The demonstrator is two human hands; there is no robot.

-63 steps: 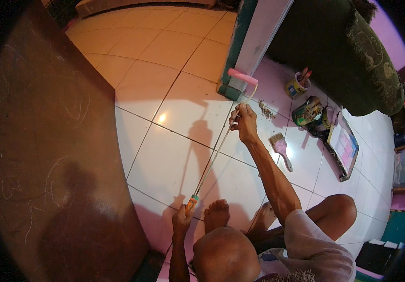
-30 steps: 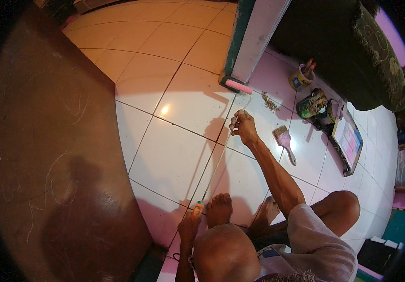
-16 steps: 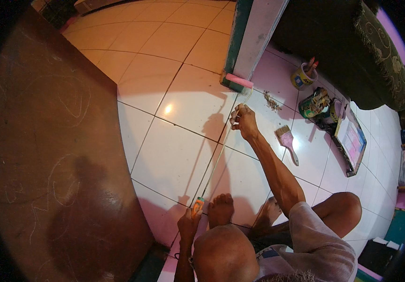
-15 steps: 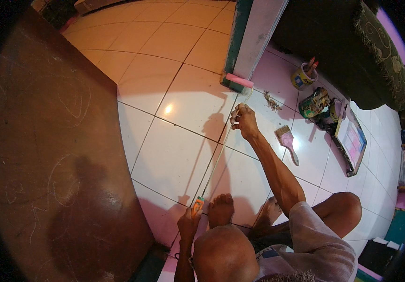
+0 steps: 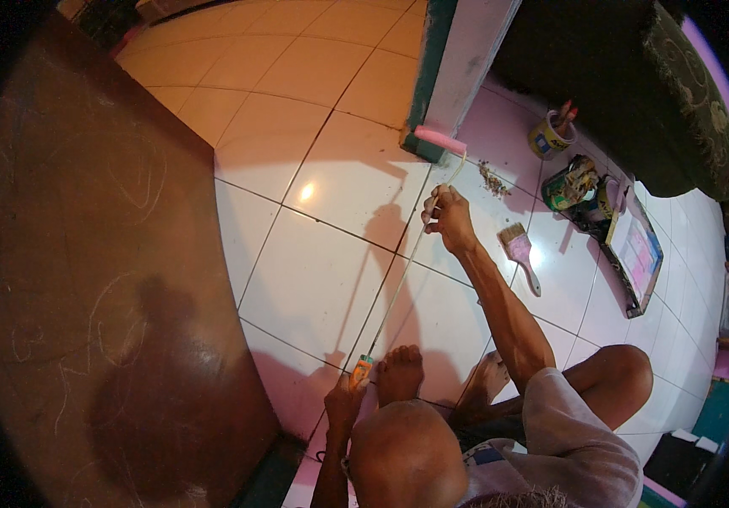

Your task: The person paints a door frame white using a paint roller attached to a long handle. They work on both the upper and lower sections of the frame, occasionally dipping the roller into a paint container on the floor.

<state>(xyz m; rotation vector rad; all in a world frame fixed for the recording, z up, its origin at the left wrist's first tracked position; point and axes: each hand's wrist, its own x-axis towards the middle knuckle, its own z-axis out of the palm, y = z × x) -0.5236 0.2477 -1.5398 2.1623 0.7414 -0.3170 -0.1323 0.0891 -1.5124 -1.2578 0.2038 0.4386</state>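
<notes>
A paint roller with a long thin rod crosses in front of me, its pink sleeve (image 5: 441,140) up by the foot of the door frame (image 5: 430,85). Low down, my left hand (image 5: 344,402) is closed round its orange handle (image 5: 361,371). Farther up, the fingers of my right hand (image 5: 451,218) are closed on the rod just below the sleeve. Whether the sleeve touches the frame's green base I cannot tell. To the right of my right forearm a wide paintbrush (image 5: 519,252) with pink paint on it lies on the tiles.
A brown wooden door panel (image 5: 110,279) fills the left side. On the right stand a paint can (image 5: 551,135) holding brushes, a debris-filled can (image 5: 569,184) and a paint tray (image 5: 635,254) with pink paint. Crumbs (image 5: 491,179) lie near the frame; a dark fringed cloth (image 5: 690,110) hangs beyond.
The paint roller has shifted slightly to the right, its sleeve tilting down a little more at the right end. Both my hands have moved along with it, keeping their hold.
</notes>
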